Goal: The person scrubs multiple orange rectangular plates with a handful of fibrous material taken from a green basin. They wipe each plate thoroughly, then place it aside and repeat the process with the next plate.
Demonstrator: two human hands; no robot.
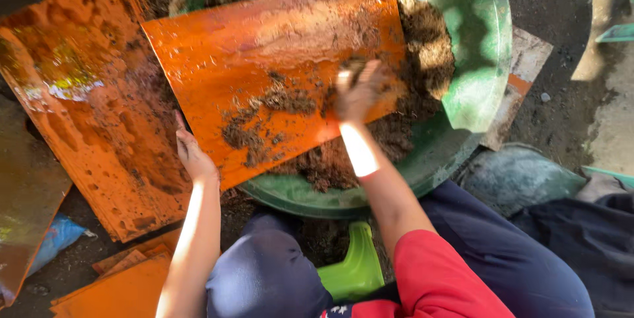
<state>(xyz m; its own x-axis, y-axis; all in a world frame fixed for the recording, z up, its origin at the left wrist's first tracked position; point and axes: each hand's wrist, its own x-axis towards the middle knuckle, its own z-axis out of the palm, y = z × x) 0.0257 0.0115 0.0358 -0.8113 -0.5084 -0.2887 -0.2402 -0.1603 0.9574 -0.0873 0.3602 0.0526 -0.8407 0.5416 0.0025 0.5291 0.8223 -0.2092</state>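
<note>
We held one orange sheet [264,67] tilted over the green basin [475,60], which was full of brown soil [422,47]. Left hand [191,153]: fingers clamped on the sheet's lower edge. Right hand [360,90]: fingers curled, pressing a clump of soil onto the sheet. We judged spreading was in hand; the next move called for even strokes. A stack of orange sheets [86,113] lay beside; count unclear

Dirt ground [561,1] carries a green tub [489,34] and orange sheets [86,126].
</note>
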